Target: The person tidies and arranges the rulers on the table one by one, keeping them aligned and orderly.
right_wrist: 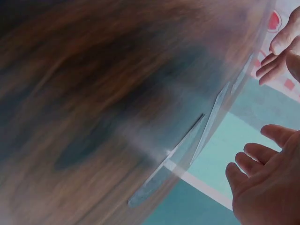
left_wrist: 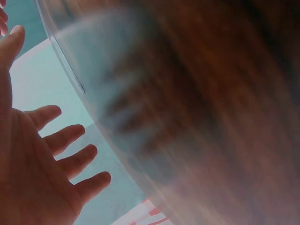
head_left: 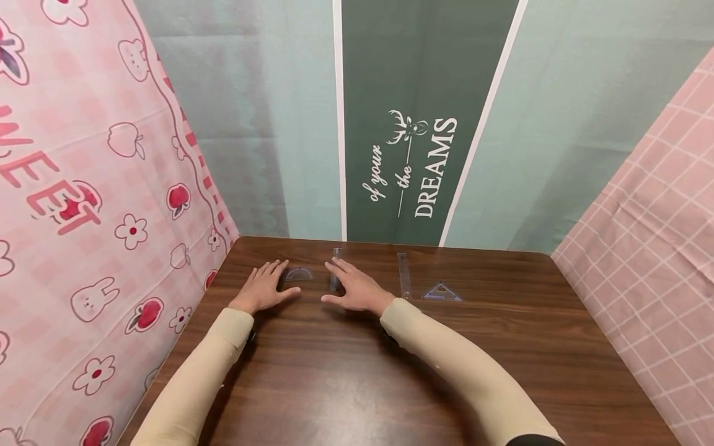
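In the head view my left hand (head_left: 264, 287) hovers over the far left of the table with its fingers spread. Just right of its fingertips lies a clear protractor (head_left: 299, 274). My right hand (head_left: 359, 288), fingers also extended, is above or beside a clear ruler (head_left: 334, 284) and partly covers it. Behind the right wrist lies a second clear ruler (head_left: 404, 276), with a clear set square (head_left: 442, 292) to its right. Both wrist views show palms facing the table and holding nothing: the left hand (left_wrist: 44, 168) and the right hand (right_wrist: 272, 176).
The brown wooden table (head_left: 346, 371) reflects light. Behind it hangs a green curtain (head_left: 424, 74) with lettering. A pink patterned cloth (head_left: 111, 260) borders the left side and a pink checked cloth (head_left: 658, 235) the right.
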Demonstrator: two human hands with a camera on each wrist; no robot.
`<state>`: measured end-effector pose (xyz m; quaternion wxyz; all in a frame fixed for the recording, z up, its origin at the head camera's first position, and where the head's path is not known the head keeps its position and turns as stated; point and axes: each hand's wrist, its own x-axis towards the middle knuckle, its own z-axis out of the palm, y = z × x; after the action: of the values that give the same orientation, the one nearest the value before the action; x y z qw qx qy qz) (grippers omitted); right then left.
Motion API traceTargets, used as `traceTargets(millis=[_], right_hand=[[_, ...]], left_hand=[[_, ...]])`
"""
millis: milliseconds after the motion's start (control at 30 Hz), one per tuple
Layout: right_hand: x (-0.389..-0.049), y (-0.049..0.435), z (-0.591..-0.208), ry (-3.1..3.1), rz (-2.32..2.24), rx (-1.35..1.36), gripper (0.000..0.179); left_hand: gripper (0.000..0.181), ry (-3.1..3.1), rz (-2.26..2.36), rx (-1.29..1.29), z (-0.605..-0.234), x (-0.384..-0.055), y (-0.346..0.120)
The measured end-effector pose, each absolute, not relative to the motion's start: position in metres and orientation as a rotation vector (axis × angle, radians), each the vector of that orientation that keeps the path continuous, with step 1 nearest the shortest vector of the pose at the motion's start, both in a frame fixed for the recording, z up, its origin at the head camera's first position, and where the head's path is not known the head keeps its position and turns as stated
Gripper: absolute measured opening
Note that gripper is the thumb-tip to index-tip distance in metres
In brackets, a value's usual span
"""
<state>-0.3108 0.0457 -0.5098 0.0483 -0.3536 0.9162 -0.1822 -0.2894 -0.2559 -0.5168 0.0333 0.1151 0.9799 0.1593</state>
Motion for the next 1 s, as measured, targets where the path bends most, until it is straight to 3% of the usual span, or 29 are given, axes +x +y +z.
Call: traceTargets(millis=[333, 1000], right_hand=[[-0.319, 0.022, -0.515, 2.748, -0.587, -0.991, 0.095], [-0.326, -0.019, -0.519, 2.778, -0.644, -0.914, 0.07]], left_hand=[[0.09, 2.974, 0.495, 0.41, -0.513, -0.299, -0.254], [0.057, 2.984, 0.502, 0.44, -0.508, -0.318, -0.25]])
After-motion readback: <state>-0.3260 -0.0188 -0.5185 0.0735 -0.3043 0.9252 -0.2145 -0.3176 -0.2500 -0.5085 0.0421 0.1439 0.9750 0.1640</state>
